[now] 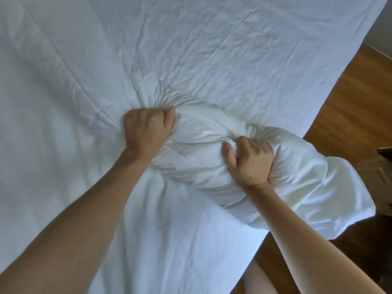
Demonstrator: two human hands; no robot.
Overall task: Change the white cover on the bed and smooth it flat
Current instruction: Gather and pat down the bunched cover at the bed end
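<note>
Both hands sit near the middle of the frame, each clenched into a bunch of the white cover, w/ a puffed-up roll of the same fabric running between them. Left hand is a closed fist, knuckles up, thumb pointing toward the far side; cloth is gathered under it and tight pleats fan out from the fist toward the far side & to the left. Right hand is also closed around a wad of fabric, thumb raised on the inner side, fingers curled over and buried in the folds; it lies nearer the person and closer to the bed's right edge than the left hand. The bulge between the fists is rounded and thick, padded-looking; beyond the right hand it goes on as a fat lump that overhangs the right edge of the bed, its loose end hanging above the wooden floor. The rest of the cover lies spread across the bed, filling most of the view: mostly flat, but marked by long creases and shallow wrinkles, a straight fold line crossing the upper part, finer crumples around the gathered spot. Colour is plain white w/ a faint bluish cast in shade, creamier on the lit lump at right. Both forearms are bare, reaching in from the bottom of the frame.
</note>
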